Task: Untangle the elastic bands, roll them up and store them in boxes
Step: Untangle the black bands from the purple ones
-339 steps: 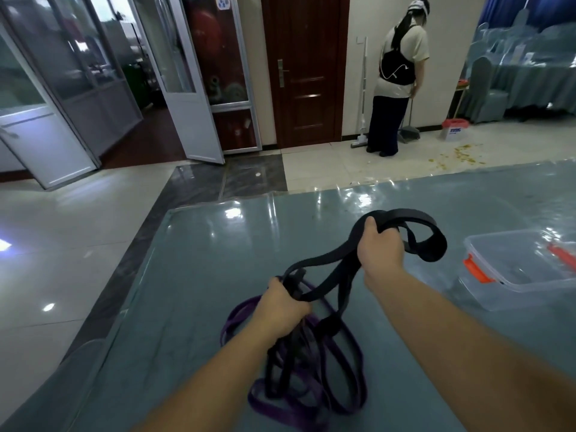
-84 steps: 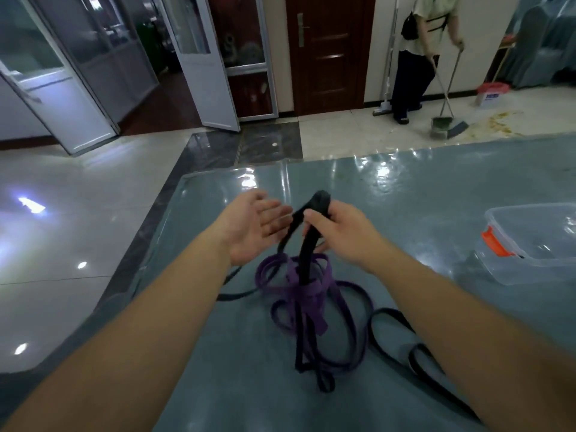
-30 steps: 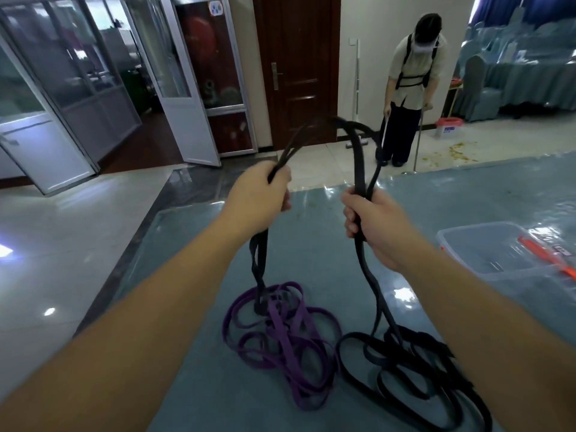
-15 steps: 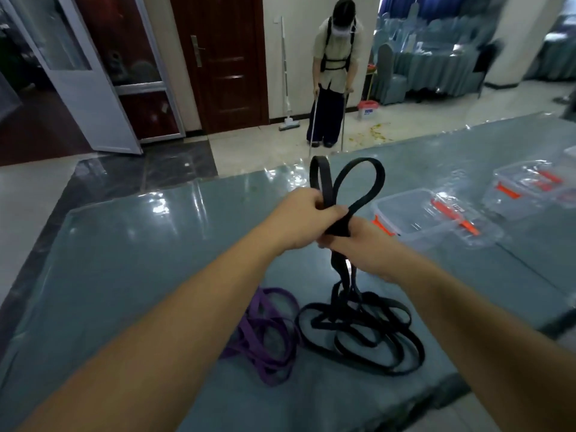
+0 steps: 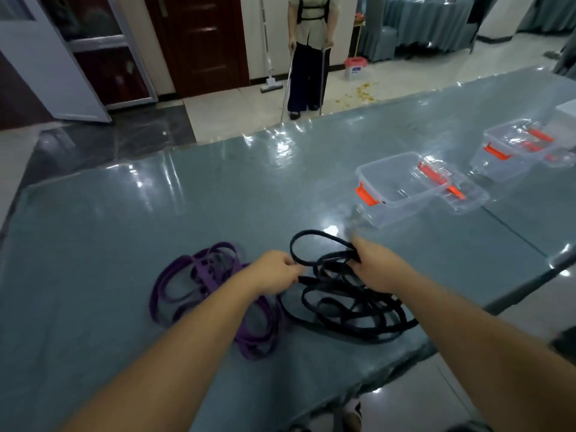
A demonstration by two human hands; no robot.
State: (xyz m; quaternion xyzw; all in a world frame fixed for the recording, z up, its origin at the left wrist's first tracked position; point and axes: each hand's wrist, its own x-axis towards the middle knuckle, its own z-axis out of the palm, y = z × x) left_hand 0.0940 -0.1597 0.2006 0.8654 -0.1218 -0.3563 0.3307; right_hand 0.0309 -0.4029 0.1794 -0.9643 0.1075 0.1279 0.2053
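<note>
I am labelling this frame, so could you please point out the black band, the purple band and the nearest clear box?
black band (image 5: pixel 343 304), head view, on the heaped loops.
purple band (image 5: pixel 174 275), head view, on its left loop.
nearest clear box (image 5: pixel 389 210), head view, on its front wall.

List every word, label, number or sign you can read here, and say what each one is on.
None can be read.
Small red-and-white box on the floor: blue print on its white side, too blurred to read.
Lid beside the nearest clear storage box: a small white sticker, too small to read.
Black elastic band, purple elastic band: no print visible.
</note>
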